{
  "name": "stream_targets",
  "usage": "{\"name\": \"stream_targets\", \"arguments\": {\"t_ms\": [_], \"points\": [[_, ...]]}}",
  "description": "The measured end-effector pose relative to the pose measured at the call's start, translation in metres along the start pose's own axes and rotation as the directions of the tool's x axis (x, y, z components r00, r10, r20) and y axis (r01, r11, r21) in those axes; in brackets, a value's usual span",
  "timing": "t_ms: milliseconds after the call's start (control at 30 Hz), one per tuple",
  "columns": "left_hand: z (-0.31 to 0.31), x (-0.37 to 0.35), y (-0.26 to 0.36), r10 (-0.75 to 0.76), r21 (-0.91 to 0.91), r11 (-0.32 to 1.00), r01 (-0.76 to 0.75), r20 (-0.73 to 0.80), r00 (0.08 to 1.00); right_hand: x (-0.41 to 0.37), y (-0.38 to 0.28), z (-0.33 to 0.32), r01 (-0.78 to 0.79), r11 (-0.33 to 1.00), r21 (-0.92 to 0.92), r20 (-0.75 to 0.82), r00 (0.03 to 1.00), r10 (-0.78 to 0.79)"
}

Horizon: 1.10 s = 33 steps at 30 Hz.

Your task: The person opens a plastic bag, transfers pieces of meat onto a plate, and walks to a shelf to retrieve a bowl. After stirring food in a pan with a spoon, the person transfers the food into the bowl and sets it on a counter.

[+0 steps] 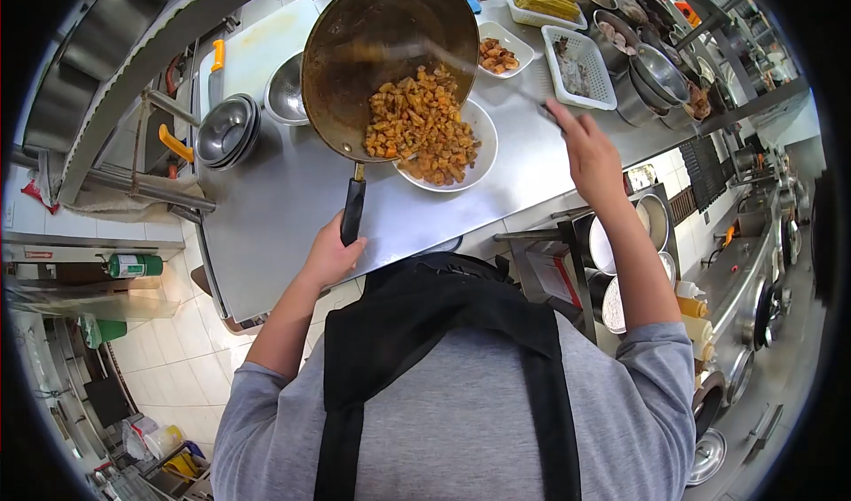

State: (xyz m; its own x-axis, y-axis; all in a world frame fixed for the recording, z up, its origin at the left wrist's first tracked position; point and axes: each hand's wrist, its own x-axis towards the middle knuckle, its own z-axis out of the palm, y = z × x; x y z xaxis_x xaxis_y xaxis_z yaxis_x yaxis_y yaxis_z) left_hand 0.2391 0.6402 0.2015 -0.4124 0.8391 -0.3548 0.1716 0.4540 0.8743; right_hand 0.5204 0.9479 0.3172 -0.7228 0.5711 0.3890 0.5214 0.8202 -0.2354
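Note:
My left hand (pixel 332 251) is wrapped round the black handle of a deep frying pan (pixel 350 58). The pan is tilted over a white bowl (pixel 483 139). Browned, diced food (pixel 412 111) lies in the pan's lower part and spills over its rim into the bowl. In my right hand (pixel 592 157), closed at the right of the pan, is a thin-handled cooking utensil (pixel 534 98). Motion blurs the utensil, and its head, over the pan, cannot be made out.
Beyond the bowl stand a white dish of browned pieces (pixel 498 56) and a white perforated basket (pixel 578 67). Stacked metal bowls (pixel 227 131) sit at the left, near an orange-handled knife (pixel 217 69) on a white cutting board (pixel 266 36). Metal pots (pixel 656 76) crowd the right.

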Motion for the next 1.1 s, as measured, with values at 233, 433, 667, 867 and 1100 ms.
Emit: {"name": "stream_targets", "arguments": {"t_ms": [233, 433, 667, 867, 1100], "points": [[0.006, 0.001, 0.014, -0.006, 0.063, 0.998, 0.007, -0.016, 1.0, 0.005, -0.018, 0.001, 0.206, 0.917, -0.341, -0.114, 0.96, -0.257], [0.008, -0.001, 0.026, 0.03, 0.166, 0.986, -0.026, -0.02, 0.999, 0.008, -0.007, -0.028, 0.268, 0.858, -0.438, -0.078, 0.94, -0.333], [0.014, 0.002, 0.03, -0.004, 0.068, 0.998, 0.007, -0.04, 0.999, -0.013, 0.001, -0.018, 0.254, 0.871, -0.42, 0.03, 0.963, -0.267], [0.01, 0.0, 0.021, 0.044, 0.085, 0.996, -0.04, -0.045, 0.998, 0.009, 0.02, -0.016, -0.025, 1.0, 0.011, -0.02, 0.999, 0.025], [0.012, -0.002, 0.025, 0.029, 0.105, 0.994, -0.027, -0.017, 0.999, -0.007, 0.024, 0.018, -0.003, 1.0, 0.024, 0.231, 0.973, -0.003]]}}
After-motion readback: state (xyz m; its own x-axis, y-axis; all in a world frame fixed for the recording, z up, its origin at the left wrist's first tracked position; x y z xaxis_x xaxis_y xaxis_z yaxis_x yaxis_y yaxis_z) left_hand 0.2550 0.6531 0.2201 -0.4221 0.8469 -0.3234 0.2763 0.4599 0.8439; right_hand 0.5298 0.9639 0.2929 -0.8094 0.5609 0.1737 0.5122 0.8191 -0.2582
